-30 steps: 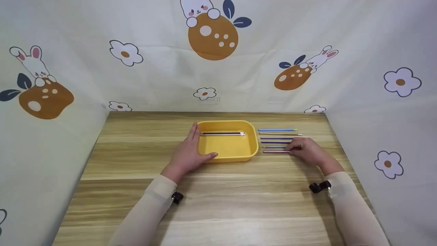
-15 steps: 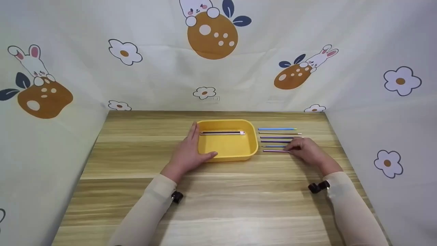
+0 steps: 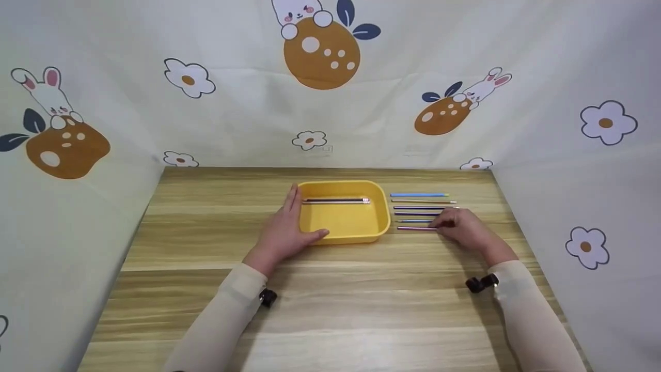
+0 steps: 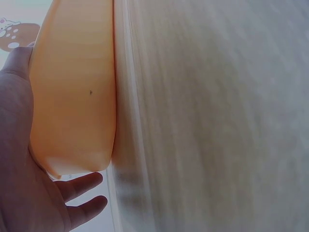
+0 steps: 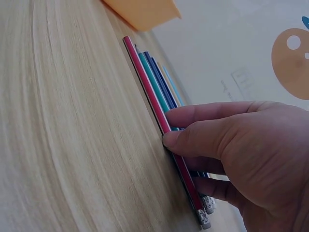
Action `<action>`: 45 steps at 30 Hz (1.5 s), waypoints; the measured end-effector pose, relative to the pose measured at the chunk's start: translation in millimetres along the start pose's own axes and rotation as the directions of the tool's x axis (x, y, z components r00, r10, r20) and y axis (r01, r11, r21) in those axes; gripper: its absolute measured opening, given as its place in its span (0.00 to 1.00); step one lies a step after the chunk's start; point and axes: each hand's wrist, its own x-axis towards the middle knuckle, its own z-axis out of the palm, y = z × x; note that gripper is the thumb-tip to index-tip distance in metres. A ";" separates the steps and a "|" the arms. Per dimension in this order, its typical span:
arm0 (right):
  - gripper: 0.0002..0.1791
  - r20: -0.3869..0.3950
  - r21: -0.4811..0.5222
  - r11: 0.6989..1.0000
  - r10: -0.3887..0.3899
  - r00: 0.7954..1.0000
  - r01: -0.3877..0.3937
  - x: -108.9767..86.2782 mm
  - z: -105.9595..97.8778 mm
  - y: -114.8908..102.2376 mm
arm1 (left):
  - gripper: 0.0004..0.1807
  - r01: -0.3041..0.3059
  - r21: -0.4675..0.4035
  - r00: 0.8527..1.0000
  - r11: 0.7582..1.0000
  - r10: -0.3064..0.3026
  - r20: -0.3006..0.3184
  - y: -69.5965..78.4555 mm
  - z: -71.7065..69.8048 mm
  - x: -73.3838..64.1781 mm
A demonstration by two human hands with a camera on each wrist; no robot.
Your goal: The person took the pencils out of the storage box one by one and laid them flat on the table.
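In the head view my left hand [image 3: 281, 232] holds the left end of a yellow plastic box [image 3: 382, 238], its thumb over the near rim and its fingers along the left side. Two pencils [image 3: 335, 200] lie side by side in the box by its far wall. My right hand [image 3: 465, 227] is at the row of pencils right of the box. Seen from the right wrist, thumb and forefinger pinch the nearest one, a red pencil [image 5: 149, 92] with a white stripe and eraser end. It lies on the table against a teal pencil [image 5: 153, 72].
Beyond the teal one lie dark blue pencils [image 3: 415, 213], a brownish pencil [image 3: 421, 201] and a light blue pencil [image 3: 419, 195], roughly parallel on the wooden table [image 3: 330, 299]. Patterned cloth [image 3: 237, 119] walls in the table's back and sides.
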 end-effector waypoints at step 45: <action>0.10 0.057 -0.119 0.969 -0.211 0.976 0.216 114.7 60.0 -139.1 | 0.75 0.001 -0.026 1.000 1.000 -0.001 0.013 -1.8 0.0 0.8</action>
